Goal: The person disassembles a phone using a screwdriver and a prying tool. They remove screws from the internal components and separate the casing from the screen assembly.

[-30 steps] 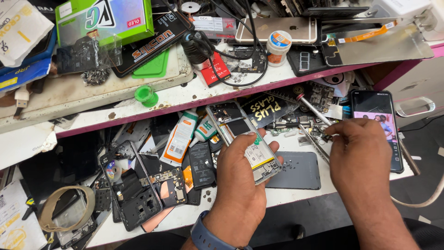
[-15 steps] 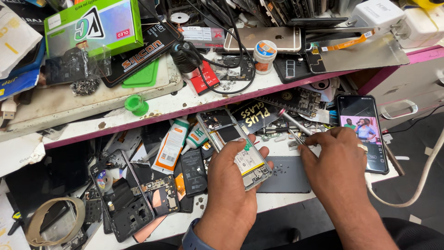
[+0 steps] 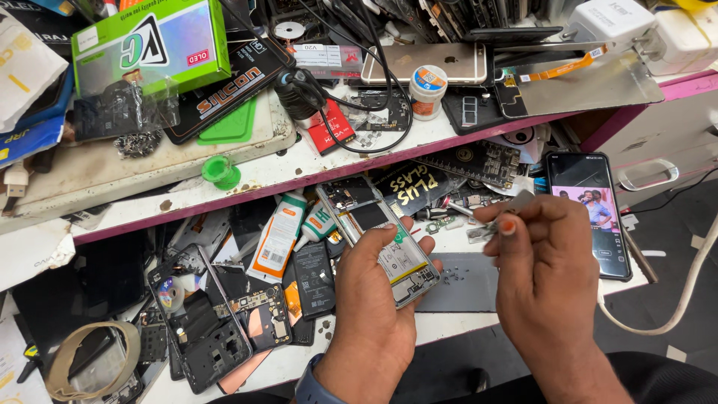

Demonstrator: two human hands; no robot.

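Gripping the opened phone [image 3: 380,239] angled up-left, left hand [image 3: 374,299] clasps it; right hand [image 3: 550,277] pinches tweezers [image 3: 490,217].

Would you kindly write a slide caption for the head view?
Left hand holds an opened phone while right hand grips tweezers above a cluttered bench.

Green-and-white box [image 3: 149,45] upper shelf, left — lit phone screen [image 3: 588,213] right, beside right hand [image 3: 550,284].

I had bright, even light from above; shadows under the shelf [image 3: 314,176] stayed soft. The lit phone screen [image 3: 591,209] glared slightly, and the frame's edges curved outward.
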